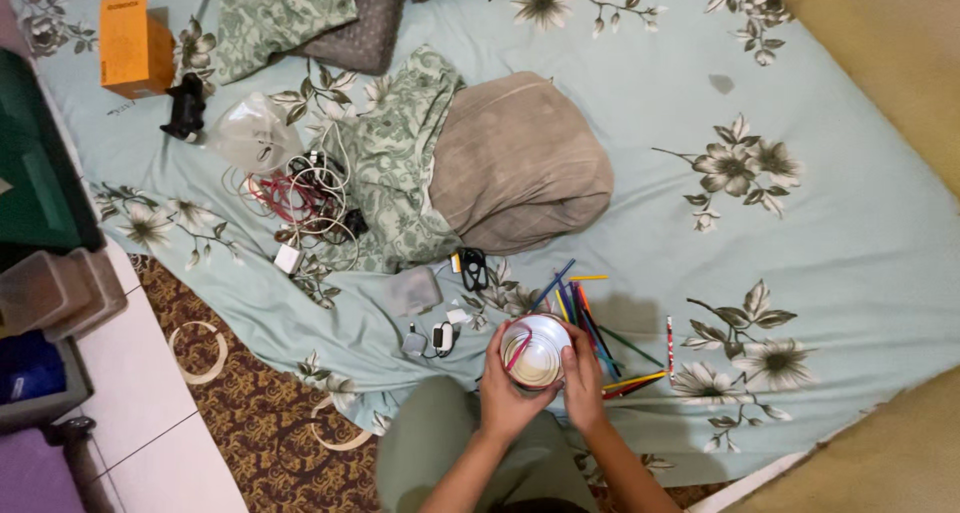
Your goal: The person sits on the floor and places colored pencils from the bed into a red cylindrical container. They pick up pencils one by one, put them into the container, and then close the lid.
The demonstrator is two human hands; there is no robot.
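Floral pale-green bedsheet [640, 103] spread wide, cluttered with cables [305, 193] and an orange box [135, 43].
Both hands, left hand [507, 388] and right hand [583, 378], closed around a white cup [537, 348] at the sheet's near edge; coloured pencils [600, 333] lay scattered just beside it.

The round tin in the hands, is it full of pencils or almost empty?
Almost empty. The tin, held by left hand and right hand, shows one or two pencils inside; most coloured pencils lie on the bedsheet.
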